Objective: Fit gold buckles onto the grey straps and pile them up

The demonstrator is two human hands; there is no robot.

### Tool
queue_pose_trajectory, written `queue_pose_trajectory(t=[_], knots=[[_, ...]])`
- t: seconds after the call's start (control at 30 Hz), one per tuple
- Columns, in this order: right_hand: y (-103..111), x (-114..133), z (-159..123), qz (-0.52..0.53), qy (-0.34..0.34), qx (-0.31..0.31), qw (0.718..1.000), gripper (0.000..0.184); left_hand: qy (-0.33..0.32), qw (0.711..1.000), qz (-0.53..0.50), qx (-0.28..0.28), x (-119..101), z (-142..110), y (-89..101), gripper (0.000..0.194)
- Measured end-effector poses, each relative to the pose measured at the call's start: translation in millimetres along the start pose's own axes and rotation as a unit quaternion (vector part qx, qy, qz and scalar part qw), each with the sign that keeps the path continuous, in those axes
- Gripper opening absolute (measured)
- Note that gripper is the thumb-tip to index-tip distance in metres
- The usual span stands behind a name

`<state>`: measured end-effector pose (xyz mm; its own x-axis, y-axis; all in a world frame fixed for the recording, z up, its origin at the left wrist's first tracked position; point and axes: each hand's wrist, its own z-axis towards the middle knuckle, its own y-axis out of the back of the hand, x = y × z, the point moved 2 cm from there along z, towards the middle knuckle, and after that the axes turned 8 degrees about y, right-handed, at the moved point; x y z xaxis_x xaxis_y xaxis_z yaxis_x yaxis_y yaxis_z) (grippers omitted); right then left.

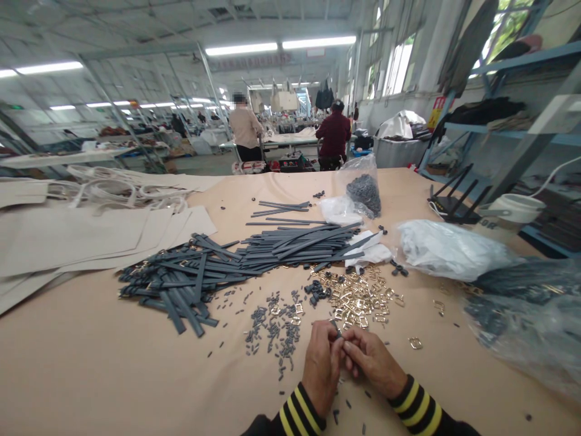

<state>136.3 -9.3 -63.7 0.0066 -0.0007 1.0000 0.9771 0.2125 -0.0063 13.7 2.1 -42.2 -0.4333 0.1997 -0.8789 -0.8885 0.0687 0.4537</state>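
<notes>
Across the counter (113, 363), the dark strips (181, 280) at the left could be dragged askew if one were pulled, being tangled. Farther right, the heap of gold buckles (358, 306) could be scattered by a knuckle. In the fingers of the left hand (320, 363), a small dark piece (336, 327) is pinched; those of the right hand (374, 362) are curled close (their grip cannot be told). Through a loosened pinch, it could be lost among scraps (258, 318)
</notes>
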Motion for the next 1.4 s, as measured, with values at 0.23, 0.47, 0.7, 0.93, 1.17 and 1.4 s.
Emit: queue_pose_trajectory(t=[0.23,0.47,0.7,0.93,1.17,1.4], knots=[[-1.8,1.2,-0.9,-0.029,-0.009,-0.013,0.999,0.029,-0.013,1.0,-0.01,0.006,-2.5,-0.2,0.8,0.011],[4.8,8.2,1.6,0.041,-0.001,-0.06,0.997,0.031,-0.109,0.992,0.041,0.057,-10.0,-1.3,10.0,0.016],[6.9,10.6,3.5,0.034,0.001,-0.061,0.998,0.025,-0.098,0.966,0.239,-0.016,13.9,62.0,45.0,0.019],[7.9,16.6,2.4,0.014,-0.004,-0.055,0.998,0.025,-0.047,0.971,0.231,0.032,22.4,78.8,29.8,0.011],[7.8,16.2,2.2,-0.01,0.007,-0.036,0.999,0.03,0.045,0.989,-0.023,0.138,20.5,58.3,41.3,0.023],[4.9,22.2,0.3,-0.031,-0.001,-0.026,0.999,0.027,0.156,0.933,-0.274,0.173,20.0,35.0,23.1,0.027]])
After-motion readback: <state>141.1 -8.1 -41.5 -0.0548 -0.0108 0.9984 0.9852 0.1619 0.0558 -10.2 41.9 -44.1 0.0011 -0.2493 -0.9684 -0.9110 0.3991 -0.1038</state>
